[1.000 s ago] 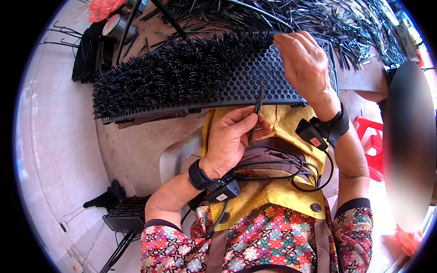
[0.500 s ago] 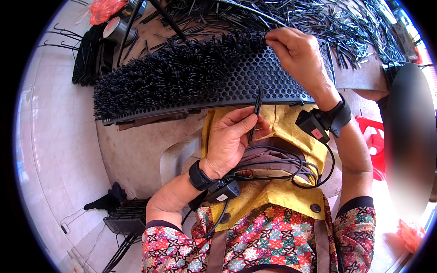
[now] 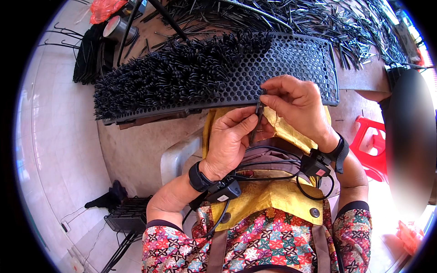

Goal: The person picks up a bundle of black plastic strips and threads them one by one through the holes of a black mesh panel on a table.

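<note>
A long black plate full of round holes [image 3: 296, 59] stretches across in front of me. Its left and middle part is thick with black bristle-like strips [image 3: 168, 73]; the right part shows bare holes. Just before its near edge, my left hand [image 3: 234, 134] is closed on a thin black strip [image 3: 256, 125], pinched upright between thumb and fingers. My right hand [image 3: 296, 102] has its thumb and index finger pinched at the upper end of that strip. Whether it grips this strip or another piece is too small to make out.
Loose black strips [image 3: 337, 27] lie heaped on the table beyond the plate. A metal can [image 3: 120, 28] and a red plastic bag [image 3: 104, 10] are at the far left. To the right stands a red stool [image 3: 371, 148], near a blurred person. Black cables [image 3: 273, 170] cross my lap.
My right hand has come down from the plate's far edge to the strip in my left hand. The left hand has stayed nearly in place.
</note>
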The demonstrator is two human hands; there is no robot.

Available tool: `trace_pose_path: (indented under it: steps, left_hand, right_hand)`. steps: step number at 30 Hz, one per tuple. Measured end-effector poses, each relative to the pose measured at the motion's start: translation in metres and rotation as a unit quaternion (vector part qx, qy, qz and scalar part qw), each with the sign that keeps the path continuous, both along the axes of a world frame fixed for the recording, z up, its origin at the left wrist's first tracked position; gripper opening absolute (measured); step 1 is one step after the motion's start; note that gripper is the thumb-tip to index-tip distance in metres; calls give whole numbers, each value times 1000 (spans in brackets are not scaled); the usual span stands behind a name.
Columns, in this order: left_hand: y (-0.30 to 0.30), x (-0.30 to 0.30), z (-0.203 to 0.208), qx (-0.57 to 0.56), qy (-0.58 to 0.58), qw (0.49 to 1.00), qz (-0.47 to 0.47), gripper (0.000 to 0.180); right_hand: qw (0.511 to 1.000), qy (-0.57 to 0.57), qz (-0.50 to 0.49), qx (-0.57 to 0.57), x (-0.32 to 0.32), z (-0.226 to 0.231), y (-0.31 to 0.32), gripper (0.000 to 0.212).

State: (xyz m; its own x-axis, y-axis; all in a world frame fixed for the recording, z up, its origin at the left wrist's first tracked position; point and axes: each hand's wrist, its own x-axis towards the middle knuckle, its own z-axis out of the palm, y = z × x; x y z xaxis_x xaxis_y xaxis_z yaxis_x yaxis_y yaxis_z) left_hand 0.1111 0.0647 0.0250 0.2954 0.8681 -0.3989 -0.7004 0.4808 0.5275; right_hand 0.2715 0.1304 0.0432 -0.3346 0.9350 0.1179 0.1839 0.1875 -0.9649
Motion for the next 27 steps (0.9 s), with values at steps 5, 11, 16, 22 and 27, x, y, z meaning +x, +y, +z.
trace_pose_path:
  steps: [5, 11, 16, 22, 27]
  left_hand:
    - [1, -4, -10, 7, -17, 1000, -12, 19]
    - [2, -2, -4, -16, 6, 1000, -25, 17]
    - [2, -3, -5, -29, -6, 999, -19, 16]
    - [3, -5, -6, -31, -4, 999, -16, 16]
    - [3, -4, -4, -15, -12, 1000, -15, 17]
  right_hand:
    - [988, 6, -142, 64, 7, 14, 14, 16]
    - [866, -88, -203, 449, -6, 20, 52, 18]
    - [808, -134, -107, 564, -19, 12, 68, 25]
    - [793, -307, -18, 526, -21, 8, 67, 31]
    - [819, -232, -22, 524, -16, 8, 59, 32]
